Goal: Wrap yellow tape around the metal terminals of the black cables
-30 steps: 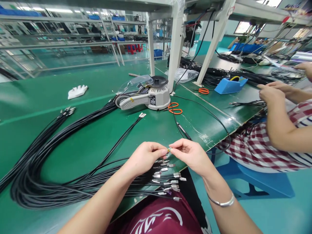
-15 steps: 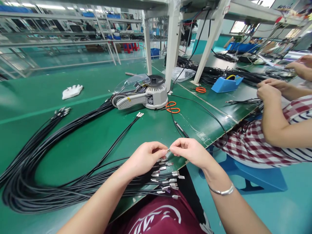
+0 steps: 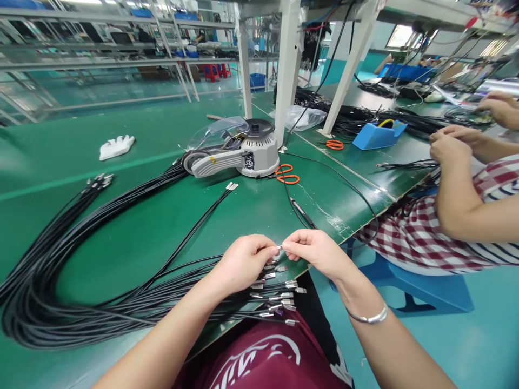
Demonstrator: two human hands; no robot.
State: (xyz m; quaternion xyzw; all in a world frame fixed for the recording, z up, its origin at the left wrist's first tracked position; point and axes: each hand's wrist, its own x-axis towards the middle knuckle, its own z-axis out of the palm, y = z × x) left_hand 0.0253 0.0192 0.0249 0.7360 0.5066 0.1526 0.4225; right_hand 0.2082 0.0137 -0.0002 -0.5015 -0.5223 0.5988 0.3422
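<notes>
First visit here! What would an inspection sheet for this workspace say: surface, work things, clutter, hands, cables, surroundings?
Surface: green bench, whitish scuffing near its right-hand edge.
Job's things: small metal piece between the fingertips; details too small to tell.
Clutter: white glove; orange-handled scissors beside the grey machine; dark pen-like tool.
Hands: left hand and right hand both pinch the small metal piece.
Cables: black cables with metal ends, curving across the bench; thin black cord right of the machine.
Surroundings: co-worker's hands and blue stool at right; shelving behind.

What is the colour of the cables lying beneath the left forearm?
The cables are black, as the head view shows.
</notes>
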